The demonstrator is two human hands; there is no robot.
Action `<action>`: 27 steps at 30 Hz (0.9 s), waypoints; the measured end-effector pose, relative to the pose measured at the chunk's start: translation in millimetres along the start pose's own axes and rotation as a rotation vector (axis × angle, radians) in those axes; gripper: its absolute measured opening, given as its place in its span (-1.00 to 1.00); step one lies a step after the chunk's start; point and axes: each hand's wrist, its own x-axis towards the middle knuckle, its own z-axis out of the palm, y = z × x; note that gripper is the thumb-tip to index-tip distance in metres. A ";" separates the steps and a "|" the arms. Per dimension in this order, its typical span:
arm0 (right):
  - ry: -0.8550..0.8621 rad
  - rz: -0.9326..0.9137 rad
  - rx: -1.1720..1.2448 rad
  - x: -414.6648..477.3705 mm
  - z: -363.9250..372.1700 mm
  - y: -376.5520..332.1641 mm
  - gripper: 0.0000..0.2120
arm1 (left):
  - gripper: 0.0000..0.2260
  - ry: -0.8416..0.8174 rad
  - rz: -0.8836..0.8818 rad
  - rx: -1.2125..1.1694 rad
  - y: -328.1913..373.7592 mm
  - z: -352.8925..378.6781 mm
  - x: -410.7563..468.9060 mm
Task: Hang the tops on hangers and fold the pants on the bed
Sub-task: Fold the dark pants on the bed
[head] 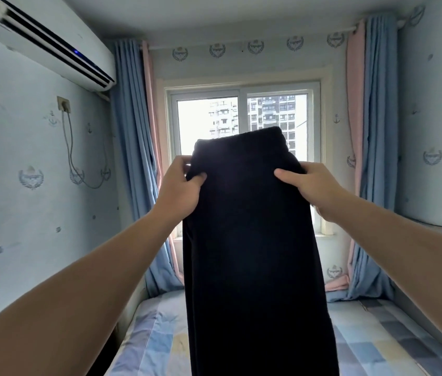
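Dark pants (249, 240) held up over the bed (377, 340), both hands grasping them just below the top edge.

The left hand (180, 185) pinches the cloth at its 9 o'clock side and the right hand (314, 188) at its 3 o'clock side, thumbs on the near face and fingers curled behind. The garment hangs free from centre view to 6 o'clock, clear of the bed, which shows at 5 and 7 o'clock. The window (209, 118) stands behind at 12 o'clock. Assessment: the fabric is soft, limp and light, with no stiffness, and it drapes straight under its own weight. It looks matte and unlikely to slip. The best hold appears to be the two top corners, keeping the top edge taut so that the legs line up before being laid flat. Whether the legs are already doubled together cannot be told.
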 end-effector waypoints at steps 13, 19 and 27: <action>-0.095 0.234 0.037 10.2 100.4 141.5 -0.82 | -0.81 -0.056 -0.265 0.042 -174.5 -19.1 -37.5; -0.150 0.463 -0.043 15.1 178.0 315.4 -0.83 | -0.82 -0.140 -0.485 0.094 -361.3 -2.5 -87.8; -0.186 0.793 -0.217 25.7 296.9 622.6 -0.90 | -0.89 -0.287 -0.828 0.167 -679.8 52.6 -149.8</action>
